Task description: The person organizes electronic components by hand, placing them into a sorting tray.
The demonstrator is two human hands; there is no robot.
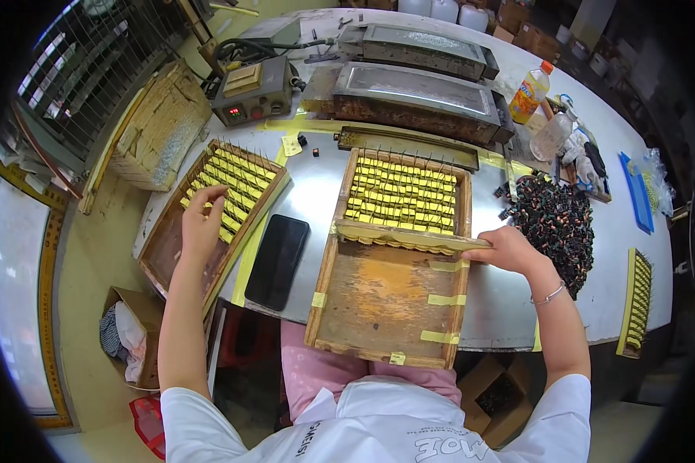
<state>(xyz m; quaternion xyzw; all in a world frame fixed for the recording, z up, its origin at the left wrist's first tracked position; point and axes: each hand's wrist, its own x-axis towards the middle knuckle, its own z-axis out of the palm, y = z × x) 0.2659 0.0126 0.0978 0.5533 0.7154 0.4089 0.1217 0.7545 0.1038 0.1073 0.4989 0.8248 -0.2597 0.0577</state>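
Note:
My right hand (506, 249) grips the right end of a wooden strip (409, 234) that lies across the middle wooden tray (457, 324). Behind the strip, rows of yellow-taped pieces (401, 193) with thin wires sticking up fill the far half of that tray; its near half shows bare, worn wood. Over the left wooden tray (158, 258), my left hand (203, 220) has its fingers drawn together at similar yellow-taped rows (243, 181). Whatever those fingers pinch is too small or hidden to make out.
A black phone (278, 261) lies between the trays. To the right are a heap of small dark wired parts (556, 224), an orange drink bottle (530, 92) and a blue tray (635, 191). Metal-topped machines (417, 92) and a control box (252, 92) stand behind.

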